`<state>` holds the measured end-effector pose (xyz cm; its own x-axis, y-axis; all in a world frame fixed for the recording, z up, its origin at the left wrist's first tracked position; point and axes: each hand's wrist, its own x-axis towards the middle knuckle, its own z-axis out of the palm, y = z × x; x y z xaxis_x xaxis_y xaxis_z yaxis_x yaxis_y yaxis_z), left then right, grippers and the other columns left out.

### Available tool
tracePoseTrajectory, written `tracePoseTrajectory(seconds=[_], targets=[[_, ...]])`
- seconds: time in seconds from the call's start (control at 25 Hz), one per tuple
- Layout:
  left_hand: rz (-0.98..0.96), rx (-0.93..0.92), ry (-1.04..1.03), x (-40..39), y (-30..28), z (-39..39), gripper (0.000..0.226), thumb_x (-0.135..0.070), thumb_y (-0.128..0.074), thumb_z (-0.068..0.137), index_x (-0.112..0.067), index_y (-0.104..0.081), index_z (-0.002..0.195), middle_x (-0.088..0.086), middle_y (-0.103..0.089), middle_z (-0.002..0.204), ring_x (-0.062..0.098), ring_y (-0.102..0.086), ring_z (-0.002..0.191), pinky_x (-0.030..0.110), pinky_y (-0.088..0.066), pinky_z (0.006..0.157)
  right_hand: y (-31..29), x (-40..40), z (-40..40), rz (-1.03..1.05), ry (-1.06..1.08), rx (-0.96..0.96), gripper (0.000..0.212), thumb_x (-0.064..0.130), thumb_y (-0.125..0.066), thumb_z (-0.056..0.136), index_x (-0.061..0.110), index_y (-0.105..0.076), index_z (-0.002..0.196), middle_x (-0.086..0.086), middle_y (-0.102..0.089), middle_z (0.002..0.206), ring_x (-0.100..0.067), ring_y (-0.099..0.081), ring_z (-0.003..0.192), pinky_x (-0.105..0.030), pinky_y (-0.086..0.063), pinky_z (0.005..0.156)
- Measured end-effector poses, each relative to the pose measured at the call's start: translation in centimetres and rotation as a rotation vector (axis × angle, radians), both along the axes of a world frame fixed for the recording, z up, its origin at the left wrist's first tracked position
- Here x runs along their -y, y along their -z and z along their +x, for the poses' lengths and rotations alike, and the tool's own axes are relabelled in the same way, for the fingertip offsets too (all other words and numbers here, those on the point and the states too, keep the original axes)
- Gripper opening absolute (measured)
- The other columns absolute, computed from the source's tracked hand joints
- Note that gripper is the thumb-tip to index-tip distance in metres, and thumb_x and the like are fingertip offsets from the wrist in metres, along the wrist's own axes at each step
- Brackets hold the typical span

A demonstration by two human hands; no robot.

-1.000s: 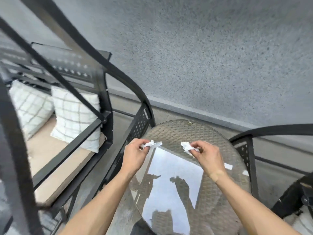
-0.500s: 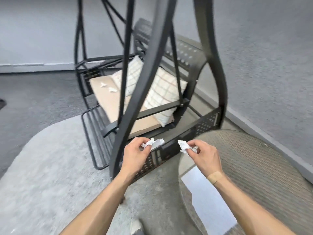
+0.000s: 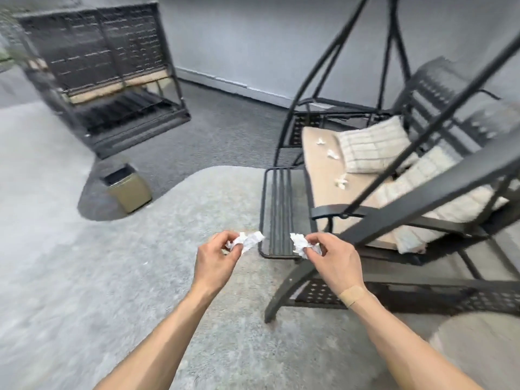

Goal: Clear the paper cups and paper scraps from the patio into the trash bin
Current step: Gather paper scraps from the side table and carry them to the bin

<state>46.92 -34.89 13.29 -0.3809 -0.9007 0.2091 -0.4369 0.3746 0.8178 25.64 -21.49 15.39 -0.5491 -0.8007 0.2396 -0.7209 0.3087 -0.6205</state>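
My left hand (image 3: 216, 258) pinches a crumpled white paper scrap (image 3: 247, 240) between thumb and fingers. A second crumpled white scrap (image 3: 300, 243) is gripped in my right hand (image 3: 333, 258), which has a plaster at the wrist. Both hands hover side by side over the light grey rug (image 3: 84, 277). A small tan trash bin (image 3: 128, 187) with a dark opening stands on the floor to the far left, well away from both hands. Three more white paper scraps (image 3: 342, 182) lie on the beige swing cushion (image 3: 318, 170) at the right.
A black metal swing seat (image 3: 422, 178) with checked pillows fills the right side; its curved leg and footrest (image 3: 277, 209) stand just ahead of my right hand. A dark wicker bench (image 3: 101, 66) is at the back left. A table edge (image 3: 478, 353) shows at bottom right.
The view has swung left from the glass-topped table to the open patio, bringing the trash bin and bench into sight. Both hands keep hold of their paper scraps in the same pose.
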Motion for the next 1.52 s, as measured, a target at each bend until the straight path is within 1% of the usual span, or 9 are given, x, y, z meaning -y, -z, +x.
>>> tracePoseTrajectory(seconds=[0.16,0.36,0.44,0.56,0.64,0.76,0.96,1.16,1.52], targets=[[-0.009,0.008,-0.173,5.4,0.2,10.9,0.022,-0.019,-0.071,0.083,-0.04,-0.063,0.082,-0.021,-0.066,0.084,-0.003,-0.059,0.08,0.007,-0.04,0.065,-0.3,8.9,8.5,-0.008,-0.175,-0.053,0.015,0.028,-0.075,0.079,0.027,-0.07,0.093,0.015,-0.069,0.089,-0.004,-0.055,0.067,-0.029,-0.049,0.066],[0.001,0.03,-0.383,10.2,0.9,22.0,0.017,-0.022,-0.071,0.083,-0.037,-0.065,0.083,-0.02,-0.066,0.087,-0.003,-0.059,0.081,0.011,-0.041,0.064,-0.5,18.1,17.3,0.027,-0.349,-0.08,0.017,0.029,-0.075,0.079,0.029,-0.07,0.095,0.01,-0.07,0.085,-0.012,-0.062,0.072,-0.031,-0.05,0.064],[-0.023,0.043,-0.441,11.6,1.0,25.4,0.015,-0.021,-0.071,0.083,-0.035,-0.066,0.084,-0.02,-0.064,0.089,-0.004,-0.059,0.08,0.012,-0.042,0.066,-0.5,20.8,20.1,0.024,-0.417,-0.082,0.016,0.028,-0.075,0.079,0.029,-0.07,0.094,0.011,-0.07,0.083,-0.01,-0.06,0.07,-0.028,-0.046,0.061],[-0.024,0.048,-0.546,13.5,1.4,29.5,0.008,-0.022,-0.073,0.084,-0.026,-0.069,0.09,-0.016,-0.061,0.093,-0.001,-0.059,0.079,0.022,-0.046,0.069,-0.2,24.7,23.7,0.032,-0.502,-0.068,0.013,0.03,-0.074,0.078,0.033,-0.067,0.089,0.019,-0.065,0.078,-0.003,-0.055,0.066,-0.02,-0.038,0.055],[-0.02,0.047,-0.609,14.8,1.7,31.4,0.009,-0.022,-0.073,0.084,-0.023,-0.071,0.092,-0.013,-0.061,0.095,0.001,-0.06,0.08,0.024,-0.047,0.07,0.1,27.4,25.5,0.04,-0.552,-0.064,0.012,0.03,-0.074,0.078,0.033,-0.067,0.087,0.021,-0.061,0.073,-0.004,-0.054,0.065,-0.023,-0.04,0.056],[-0.022,0.072,-0.676,17.4,2.0,33.6,0.008,-0.022,-0.072,0.084,-0.022,-0.071,0.092,-0.011,-0.062,0.095,0.001,-0.059,0.08,0.025,-0.047,0.07,0.5,32.1,27.7,0.029,-0.589,-0.049,0.012,0.03,-0.075,0.077,0.033,-0.067,0.086,0.026,-0.048,0.06,-0.004,-0.053,0.06,-0.025,-0.036,0.054],[-0.044,0.092,-0.728,24.7,2.0,34.7,0.007,-0.021,-0.07,0.085,-0.026,-0.068,0.09,-0.016,-0.061,0.09,-0.003,-0.058,0.08,0.013,-0.042,0.068,0.7,41.9,28.9,0.016,-0.662,-0.034,0.011,0.034,-0.073,0.079,0.036,-0.067,0.088,0.027,-0.048,0.06,-0.006,-0.054,0.061,-0.02,-0.033,0.051],[-0.03,0.119,-0.766,34.3,1.0,33.1,0.008,-0.022,-0.069,0.087,-0.025,-0.068,0.094,-0.014,-0.063,0.091,0.0,-0.058,0.078,0.029,-0.05,0.069,0.1,52.8,27.1,0.031,-0.687,-0.04,0.011,0.032,-0.073,0.08,0.034,-0.068,0.09,0.018,-0.054,0.068,-0.011,-0.056,0.065,-0.02,-0.032,0.052],[-0.015,0.134,-0.782,48.6,0.3,32.5,0.007,-0.02,-0.067,0.088,-0.024,-0.067,0.093,-0.012,-0.062,0.09,0.003,-0.059,0.079,0.033,-0.051,0.071,-0.1,67.4,26.1,0.043,-0.689,-0.038,0.01,0.034,-0.071,0.081,0.035,-0.068,0.09,0.018,-0.059,0.071,-0.009,-0.059,0.067,-0.024,-0.04,0.055]])
